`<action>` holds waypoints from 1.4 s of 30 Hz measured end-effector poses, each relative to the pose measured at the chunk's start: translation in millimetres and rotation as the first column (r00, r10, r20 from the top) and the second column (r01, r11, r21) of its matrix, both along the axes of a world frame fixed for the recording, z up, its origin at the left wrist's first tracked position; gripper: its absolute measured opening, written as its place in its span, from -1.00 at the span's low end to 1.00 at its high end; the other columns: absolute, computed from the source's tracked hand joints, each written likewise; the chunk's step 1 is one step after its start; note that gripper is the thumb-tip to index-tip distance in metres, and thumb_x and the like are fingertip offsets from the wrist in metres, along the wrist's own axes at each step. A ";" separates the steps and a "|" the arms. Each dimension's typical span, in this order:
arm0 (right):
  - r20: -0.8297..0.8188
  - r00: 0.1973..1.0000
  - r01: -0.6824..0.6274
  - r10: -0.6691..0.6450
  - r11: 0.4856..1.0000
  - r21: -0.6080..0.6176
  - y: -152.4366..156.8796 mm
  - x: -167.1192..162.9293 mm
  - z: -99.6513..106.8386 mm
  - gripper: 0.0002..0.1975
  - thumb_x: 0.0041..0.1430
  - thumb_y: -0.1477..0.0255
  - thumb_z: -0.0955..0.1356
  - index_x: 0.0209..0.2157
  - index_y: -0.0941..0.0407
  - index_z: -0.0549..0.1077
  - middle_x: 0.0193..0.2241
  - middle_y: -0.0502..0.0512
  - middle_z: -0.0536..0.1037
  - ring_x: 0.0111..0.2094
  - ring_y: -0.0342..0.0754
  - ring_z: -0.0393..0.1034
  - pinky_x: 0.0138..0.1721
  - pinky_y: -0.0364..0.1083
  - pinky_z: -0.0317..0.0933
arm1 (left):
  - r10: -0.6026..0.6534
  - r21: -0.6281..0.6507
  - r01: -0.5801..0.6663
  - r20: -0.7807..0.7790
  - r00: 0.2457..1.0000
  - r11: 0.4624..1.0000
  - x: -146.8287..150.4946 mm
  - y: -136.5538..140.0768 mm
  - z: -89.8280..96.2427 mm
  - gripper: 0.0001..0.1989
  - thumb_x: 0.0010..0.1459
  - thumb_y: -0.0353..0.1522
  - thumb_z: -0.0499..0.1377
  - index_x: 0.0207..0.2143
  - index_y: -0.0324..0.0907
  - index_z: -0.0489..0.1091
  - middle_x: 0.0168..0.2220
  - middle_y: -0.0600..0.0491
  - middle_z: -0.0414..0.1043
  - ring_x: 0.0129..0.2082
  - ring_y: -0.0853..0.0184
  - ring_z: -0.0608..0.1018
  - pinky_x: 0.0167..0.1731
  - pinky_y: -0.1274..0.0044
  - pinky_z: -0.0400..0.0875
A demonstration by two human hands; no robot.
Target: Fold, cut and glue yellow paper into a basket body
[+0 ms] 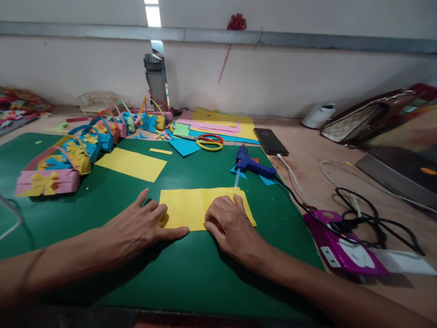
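Observation:
A creased sheet of yellow paper (186, 205) lies across the green mat in front of me. At its left edge my left hand (145, 223) grips it, the fingers partly curled and the thumb stretched along the lower edge. My right hand (232, 223) is closed on the same sheet right of its middle, with bent fingers and the thumb at the lower edge. The palms and the fingertips' undersides are hidden. Just beyond the sheet's far right corner lies a blue glue gun (251, 163), its clear glue stick pointing toward the paper.
Paper baskets with bows (48, 182) line the left. Another yellow sheet (133, 164), scissors (209, 142) and coloured sheets (218, 123) lie farther back. A phone (271, 141), a purple power strip (344, 246) and tangled cables are on the right. A grey bottle (155, 79) stands by the wall.

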State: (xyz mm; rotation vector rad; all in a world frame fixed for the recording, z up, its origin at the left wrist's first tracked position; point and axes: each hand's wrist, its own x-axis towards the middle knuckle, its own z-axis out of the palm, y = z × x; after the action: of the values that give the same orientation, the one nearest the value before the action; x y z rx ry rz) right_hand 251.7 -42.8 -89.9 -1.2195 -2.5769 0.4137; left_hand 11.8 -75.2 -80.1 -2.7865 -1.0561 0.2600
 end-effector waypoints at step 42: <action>0.449 0.732 -0.659 0.512 0.699 0.277 14.9 0.9 15.1 -0.71 0.26 0.52 0.18 -0.04 0.05 0.37 -0.45 0.01 0.40 -0.39 -0.04 0.22 0.13 0.23 -0.17 | -0.105 -0.035 0.162 0.622 0.776 0.986 1.1 -3.6 -32.5 -0.81 0.25 -0.44 0.01 -0.38 -0.21 0.38 -0.50 0.03 0.32 -0.49 0.32 0.31 -0.48 0.45 0.15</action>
State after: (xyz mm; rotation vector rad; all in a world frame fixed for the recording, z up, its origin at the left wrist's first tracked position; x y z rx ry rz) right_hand 252.6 -27.9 -74.8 -0.2810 -3.0966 -0.2837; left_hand 12.9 -78.9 -112.5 -3.0803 -0.9476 -0.7023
